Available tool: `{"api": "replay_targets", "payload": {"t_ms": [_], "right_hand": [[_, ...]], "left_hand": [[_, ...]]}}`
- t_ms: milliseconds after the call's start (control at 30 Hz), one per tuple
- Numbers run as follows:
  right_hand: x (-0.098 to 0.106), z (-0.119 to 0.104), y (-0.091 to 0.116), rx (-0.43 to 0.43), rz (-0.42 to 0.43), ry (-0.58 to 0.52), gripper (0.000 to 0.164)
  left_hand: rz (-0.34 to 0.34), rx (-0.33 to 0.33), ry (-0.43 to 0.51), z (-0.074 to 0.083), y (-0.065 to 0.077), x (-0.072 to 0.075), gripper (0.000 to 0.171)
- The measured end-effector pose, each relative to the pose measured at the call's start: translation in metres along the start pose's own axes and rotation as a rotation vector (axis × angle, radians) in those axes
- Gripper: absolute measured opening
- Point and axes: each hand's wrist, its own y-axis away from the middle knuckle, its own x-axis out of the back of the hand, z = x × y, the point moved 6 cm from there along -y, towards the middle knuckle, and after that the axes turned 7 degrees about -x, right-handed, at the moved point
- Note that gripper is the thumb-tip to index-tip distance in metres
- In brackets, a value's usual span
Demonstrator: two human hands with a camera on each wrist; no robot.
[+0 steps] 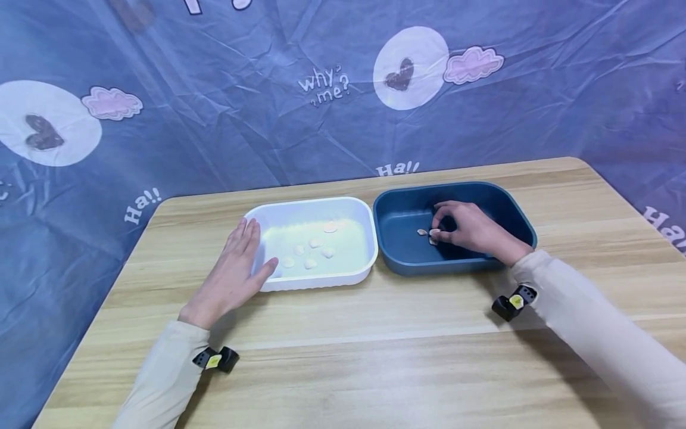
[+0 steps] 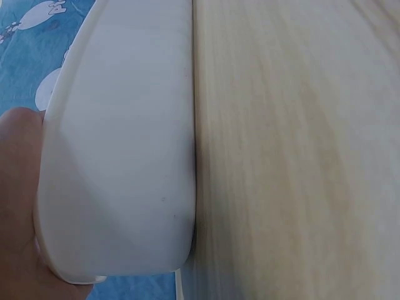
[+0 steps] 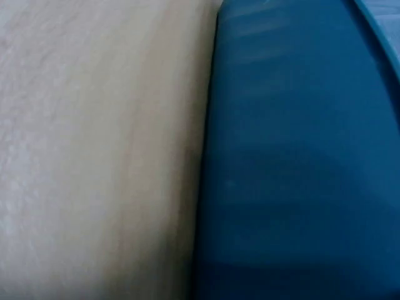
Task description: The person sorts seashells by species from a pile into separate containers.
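Observation:
In the head view my left hand (image 1: 229, 274) rests on the left rim of a white tray (image 1: 370, 262), fingers straight and thumb spread over its near corner. Several small pale shells (image 1: 315, 242) lie scattered inside that tray. My right hand (image 1: 468, 227) reaches down into a dark blue tray (image 1: 393, 262) and pinches a small shell (image 1: 435, 232) between thumb and index fingertips. Beside those fingertips, another shell (image 1: 421, 232) lies on the blue floor. The left wrist view shows part of the left hand (image 2: 19, 200) against the white tray's end; the right hand is outside the right wrist view.
Both trays stand side by side, nearly touching, on a light wooden table (image 1: 343, 369). A blue patterned cloth (image 1: 257, 119) hangs behind the table's far edge. Each sleeve carries a small black wrist camera (image 1: 514, 302).

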Motion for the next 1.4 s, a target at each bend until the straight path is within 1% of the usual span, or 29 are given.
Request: {"api": "replay_targets", "payload": {"t_ms": [200, 300, 400, 600, 733, 833, 967, 1033, 1233, 1333, 1400], "right_hand": [[-0.004, -0.003, -0.001, 0.09, 0.03, 0.03, 0.009], [-0.005, -0.005, 0.0, 0.111, 0.031, 0.039, 0.013], [-0.004, -0.004, 0.002, 0.11, 0.036, 0.041, 0.018], [0.009, -0.001, 0.012, 0.055, 0.053, -0.003, 0.022], [0.019, -0.002, 0.025, 0.059, 0.115, -0.048, 0.017], [0.021, -0.005, 0.034, 0.11, 0.153, -0.073, 0.014], [0.019, -0.012, 0.043, 0.198, 0.186, -0.056, 0.015], [0.021, -0.015, 0.046, 0.216, 0.207, -0.046, 0.017], [0.035, -0.015, 0.058, 0.219, 0.29, -0.052, 0.02], [0.045, -0.011, 0.064, 0.214, 0.332, -0.063, 0.021], [0.053, -0.006, 0.068, 0.193, 0.366, -0.068, 0.022]], "left_hand": [[0.003, 0.004, -0.001, -0.001, -0.001, 0.0, 0.08], [0.003, 0.006, -0.002, -0.002, -0.001, -0.001, 0.08], [0.003, 0.006, -0.002, -0.002, -0.001, -0.002, 0.08], [0.007, 0.003, -0.002, -0.001, -0.003, -0.003, 0.08], [0.005, 0.002, -0.003, -0.001, -0.004, -0.003, 0.08], [0.005, -0.002, -0.002, -0.001, -0.005, -0.002, 0.08], [0.006, -0.001, 0.008, -0.002, -0.005, -0.001, 0.079], [0.005, 0.002, 0.014, -0.003, -0.005, -0.002, 0.08], [0.025, 0.009, 0.032, -0.005, -0.004, -0.001, 0.08], [0.052, 0.008, 0.051, -0.005, -0.003, 0.003, 0.079], [0.081, 0.002, 0.066, -0.003, -0.004, 0.009, 0.078]]}}
